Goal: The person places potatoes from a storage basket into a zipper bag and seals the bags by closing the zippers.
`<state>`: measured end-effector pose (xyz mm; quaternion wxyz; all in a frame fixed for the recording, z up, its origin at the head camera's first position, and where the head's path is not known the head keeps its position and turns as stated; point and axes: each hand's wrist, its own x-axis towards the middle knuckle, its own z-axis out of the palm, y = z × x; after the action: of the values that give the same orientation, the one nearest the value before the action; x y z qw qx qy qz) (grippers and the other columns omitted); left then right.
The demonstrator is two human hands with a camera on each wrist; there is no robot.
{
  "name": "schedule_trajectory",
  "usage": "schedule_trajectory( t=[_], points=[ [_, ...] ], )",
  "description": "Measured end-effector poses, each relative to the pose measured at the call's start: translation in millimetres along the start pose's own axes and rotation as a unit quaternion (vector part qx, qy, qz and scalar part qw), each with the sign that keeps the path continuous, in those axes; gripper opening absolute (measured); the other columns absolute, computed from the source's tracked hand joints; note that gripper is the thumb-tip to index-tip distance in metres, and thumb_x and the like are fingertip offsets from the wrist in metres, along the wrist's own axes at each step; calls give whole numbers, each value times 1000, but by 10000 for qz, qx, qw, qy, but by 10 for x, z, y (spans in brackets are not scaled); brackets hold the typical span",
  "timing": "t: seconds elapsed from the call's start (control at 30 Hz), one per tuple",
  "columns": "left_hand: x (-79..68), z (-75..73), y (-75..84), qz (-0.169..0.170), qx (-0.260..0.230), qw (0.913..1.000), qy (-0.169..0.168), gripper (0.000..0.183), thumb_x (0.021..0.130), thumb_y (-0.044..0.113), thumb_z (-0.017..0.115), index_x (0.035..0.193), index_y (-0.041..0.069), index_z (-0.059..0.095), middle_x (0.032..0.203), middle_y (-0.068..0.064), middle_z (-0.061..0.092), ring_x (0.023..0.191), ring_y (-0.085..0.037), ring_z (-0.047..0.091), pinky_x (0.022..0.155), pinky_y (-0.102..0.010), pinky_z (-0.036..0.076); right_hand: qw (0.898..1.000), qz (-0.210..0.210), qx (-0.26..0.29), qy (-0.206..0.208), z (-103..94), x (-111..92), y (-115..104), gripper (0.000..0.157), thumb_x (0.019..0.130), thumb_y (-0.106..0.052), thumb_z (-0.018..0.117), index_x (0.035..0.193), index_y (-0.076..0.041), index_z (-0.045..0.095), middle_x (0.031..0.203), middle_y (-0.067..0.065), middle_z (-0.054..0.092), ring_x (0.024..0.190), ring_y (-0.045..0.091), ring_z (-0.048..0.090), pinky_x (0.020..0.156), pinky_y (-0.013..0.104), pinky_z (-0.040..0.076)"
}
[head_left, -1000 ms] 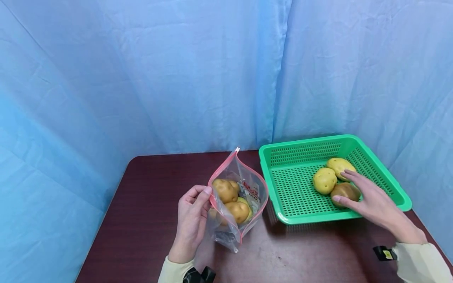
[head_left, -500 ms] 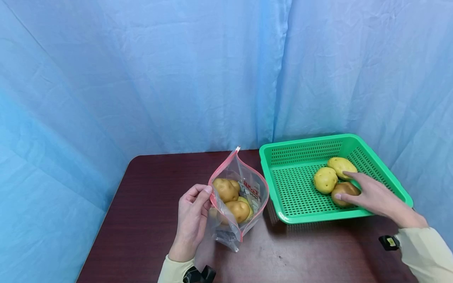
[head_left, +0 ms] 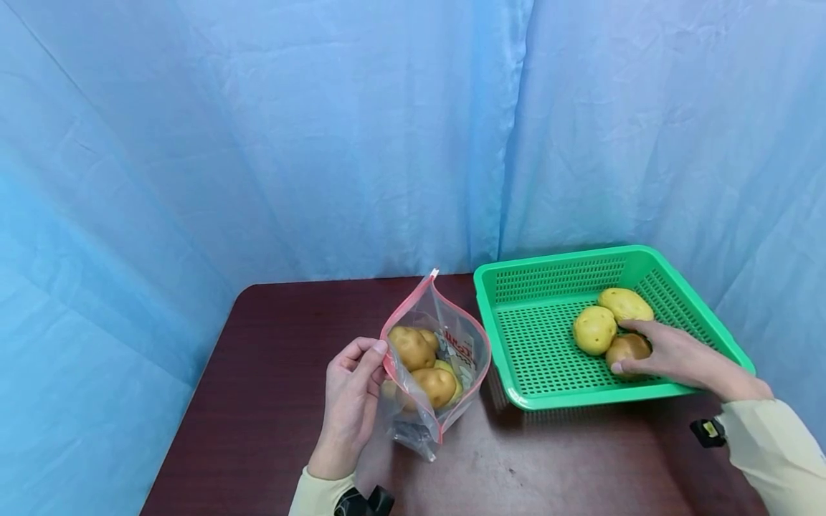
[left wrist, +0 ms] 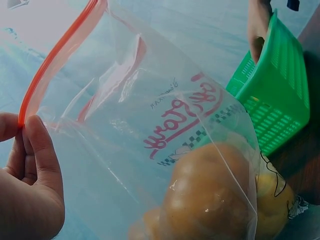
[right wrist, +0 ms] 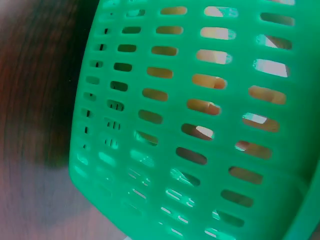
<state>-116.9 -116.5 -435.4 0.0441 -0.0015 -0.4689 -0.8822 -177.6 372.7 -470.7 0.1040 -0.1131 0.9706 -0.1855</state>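
Observation:
My left hand [head_left: 351, 408] pinches the red-edged rim of a clear zip bag [head_left: 476, 365] between thumb and fingers. The bag's mouth gapes, and several potatoes [head_left: 434, 385] lie inside it; in the left wrist view, a large potato [left wrist: 207, 190] shows through the printed plastic. Over the right side of a green basket [head_left: 535, 358], my right hand [head_left: 687, 358] grips a brownish potato [head_left: 624, 350], thumb at its near side and fingers at its far side. Two yellow potatoes, a round one [head_left: 594, 330] and a longer one [head_left: 626, 304], lie beside it.
Bag and basket stand on a dark wooden table [head_left: 290, 337], the bag left of the basket. Blue curtains [head_left: 361, 143] hang behind and at the sides. The basket's slotted wall [right wrist: 165, 115] fills most of the right wrist view.
My right hand has come down onto the brownish potato, and its fingers have closed round it. The left hand and the bag have stayed in place.

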Motion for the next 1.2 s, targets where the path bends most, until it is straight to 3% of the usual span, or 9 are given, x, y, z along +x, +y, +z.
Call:
schedule_trajectory(
  t=[0.1, 0.27, 0.57, 1.03, 1.2],
  points=[
    [-2, -2, 0, 5, 0, 10000, -17, 17, 98, -3, 61, 89, 7, 71, 79, 0, 64, 67, -8, 60, 62, -19, 54, 9999, -34, -90, -57, -1, 17, 15, 98, 85, -56, 80, 147, 10, 44, 139, 36, 52, 111, 45, 60, 76, 48, 51],
    [-6, 2, -2, 10, -10, 10000, -71, 16, 99, -3, 61, 90, 7, 71, 80, -1, 64, 67, -8, 60, 62, -19, 54, 9997, -73, -198, -119, -11, 26, 41, 97, 83, -53, 83, 144, 12, 46, 136, 37, 54, 112, 48, 59, 78, 51, 51],
    [-12, 0, -5, -52, 48, 10000, -56, 16, 99, -1, 62, 90, 8, 71, 80, -1, 64, 68, -8, 60, 63, -19, 55, 9995, -224, -201, -108, -16, 36, 70, 80, 83, -49, 85, 131, 10, 59, 118, 20, 65, 88, 20, 58, 67, 36, 46],
    [-26, -10, 7, 9, 19, 10000, -27, 16, 99, -2, 62, 89, 8, 71, 80, 0, 63, 67, -9, 60, 63, -18, 54, 9964, -486, -215, 658, -80, -112, -66, 80, 86, -49, 83, 139, 5, 56, 129, 26, 62, 101, 35, 61, 70, 41, 48],
    [-20, -12, 4, 11, 64, 10000, -33, 16, 99, -1, 62, 90, 8, 71, 80, -1, 64, 68, -9, 60, 63, -19, 54, 9939, -536, -168, 949, -86, -182, -132, 78, 87, -46, 83, 141, 3, 55, 134, 28, 58, 112, 44, 58, 76, 53, 52]
  ],
)
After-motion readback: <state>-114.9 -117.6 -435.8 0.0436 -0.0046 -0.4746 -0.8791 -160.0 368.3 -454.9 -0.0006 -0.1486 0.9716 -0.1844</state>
